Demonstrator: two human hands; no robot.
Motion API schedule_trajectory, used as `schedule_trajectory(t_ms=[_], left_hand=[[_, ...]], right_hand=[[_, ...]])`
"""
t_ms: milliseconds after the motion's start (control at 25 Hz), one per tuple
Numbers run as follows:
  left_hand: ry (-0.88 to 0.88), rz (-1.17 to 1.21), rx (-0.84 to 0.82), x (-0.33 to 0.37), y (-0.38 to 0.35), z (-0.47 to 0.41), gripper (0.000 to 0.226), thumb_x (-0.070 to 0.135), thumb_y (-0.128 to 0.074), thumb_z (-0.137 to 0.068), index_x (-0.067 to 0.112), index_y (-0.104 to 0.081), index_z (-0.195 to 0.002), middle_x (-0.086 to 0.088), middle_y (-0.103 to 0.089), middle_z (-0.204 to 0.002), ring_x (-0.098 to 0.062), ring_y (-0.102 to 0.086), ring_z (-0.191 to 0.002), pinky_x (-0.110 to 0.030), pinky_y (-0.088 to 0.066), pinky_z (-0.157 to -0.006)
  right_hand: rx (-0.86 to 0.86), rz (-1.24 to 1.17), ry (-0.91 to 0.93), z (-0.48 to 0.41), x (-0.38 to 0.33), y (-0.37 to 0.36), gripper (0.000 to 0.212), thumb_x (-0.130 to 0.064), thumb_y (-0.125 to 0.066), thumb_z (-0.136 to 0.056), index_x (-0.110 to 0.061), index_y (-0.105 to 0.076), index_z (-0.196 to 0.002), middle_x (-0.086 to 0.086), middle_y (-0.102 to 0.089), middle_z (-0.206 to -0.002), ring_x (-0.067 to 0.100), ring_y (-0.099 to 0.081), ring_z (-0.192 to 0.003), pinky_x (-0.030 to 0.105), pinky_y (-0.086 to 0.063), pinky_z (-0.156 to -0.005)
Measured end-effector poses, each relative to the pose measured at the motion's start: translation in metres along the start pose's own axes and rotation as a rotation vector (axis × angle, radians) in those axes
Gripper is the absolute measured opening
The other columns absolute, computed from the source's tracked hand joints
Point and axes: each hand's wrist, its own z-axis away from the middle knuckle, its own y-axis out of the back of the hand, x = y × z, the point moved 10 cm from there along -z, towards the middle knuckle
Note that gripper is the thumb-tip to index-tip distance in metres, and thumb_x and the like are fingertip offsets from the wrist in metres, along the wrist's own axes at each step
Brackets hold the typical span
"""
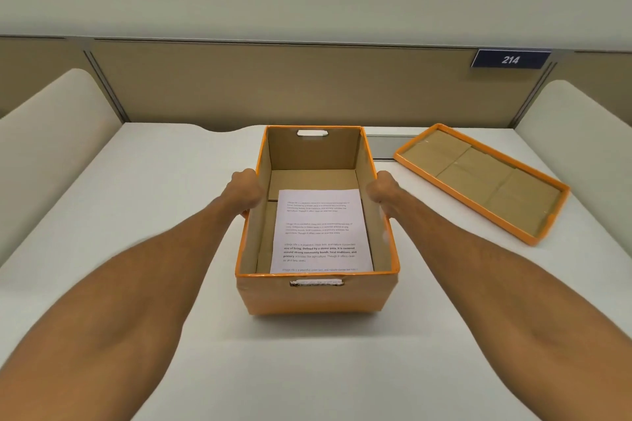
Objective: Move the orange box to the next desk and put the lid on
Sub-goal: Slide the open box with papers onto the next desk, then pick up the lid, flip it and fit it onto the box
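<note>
An open orange box (316,297) with a brown cardboard inside stands in the middle of the white desk (143,181). A printed white sheet (321,232) lies flat on its bottom. My left hand (245,193) presses against the box's left wall, and my right hand (384,191) against its right wall; the fingers of both reach down the outer sides, partly hidden. The orange lid (482,181) lies upside down on the desk to the right of the box, apart from it.
A tan partition (273,85) runs along the back of the desk, with a dark sign reading 214 (510,59) at its upper right. Cream side dividers (51,133) rise at the left and right edges. A grey recessed slot (386,147) sits behind the box.
</note>
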Motion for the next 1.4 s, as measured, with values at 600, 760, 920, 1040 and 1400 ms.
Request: schedule_trajectory(t_ms=[600,760,920,1040,1400], left_hand=[[-0.304,-0.25,0.202,0.05,0.03,-0.007,0.047,0.033,-0.054,-0.092,0.009,-0.042,-0.132,-0.013,-0.053,-0.132,-0.033,-0.058,-0.114,-0.045,-0.049,-0.09],[-0.486,-0.276,0.276,0.109,0.035,-0.006,0.052,0.042,-0.053,-0.091,0.01,-0.047,-0.131,-0.01,-0.052,-0.137,-0.03,-0.053,-0.123,-0.047,-0.043,-0.099],[-0.669,-0.333,0.231,0.174,0.018,0.007,0.055,0.042,-0.046,-0.095,0.012,-0.041,-0.141,-0.011,-0.038,-0.152,-0.028,-0.036,-0.14,-0.05,-0.027,-0.115],[-0.824,-0.368,0.233,0.226,0.003,0.03,0.05,0.039,-0.043,-0.095,0.014,-0.041,-0.138,-0.008,-0.04,-0.149,-0.026,-0.037,-0.138,-0.053,-0.022,-0.116],[-0.898,-0.378,0.229,0.335,-0.049,0.073,0.059,0.041,-0.041,-0.094,0.011,-0.035,-0.145,-0.01,-0.025,-0.159,-0.03,-0.024,-0.145,-0.054,-0.018,-0.117]], right_hand=[[0.102,0.339,0.138,0.001,-0.013,0.013,0.057,-0.046,-0.027,-0.102,-0.005,-0.04,-0.14,0.019,-0.047,-0.143,0.035,-0.047,-0.13,0.047,-0.043,-0.102],[0.323,0.535,0.288,0.006,-0.032,0.055,0.058,-0.051,-0.033,-0.099,-0.008,-0.045,-0.135,0.015,-0.05,-0.14,0.03,-0.046,-0.129,0.047,-0.042,-0.104],[0.472,0.635,0.305,0.015,-0.03,0.097,0.056,-0.052,-0.034,-0.097,-0.011,-0.047,-0.132,0.011,-0.05,-0.137,0.028,-0.043,-0.128,0.048,-0.034,-0.106],[0.508,0.679,0.224,0.019,-0.01,0.122,0.058,-0.054,-0.031,-0.097,-0.013,-0.043,-0.137,0.01,-0.044,-0.143,0.028,-0.036,-0.136,0.054,-0.025,-0.111],[0.58,0.715,0.101,0.01,0.068,0.206,0.065,-0.057,-0.025,-0.097,-0.014,-0.037,-0.144,0.011,-0.029,-0.157,0.029,-0.018,-0.149,0.057,-0.011,-0.118]])
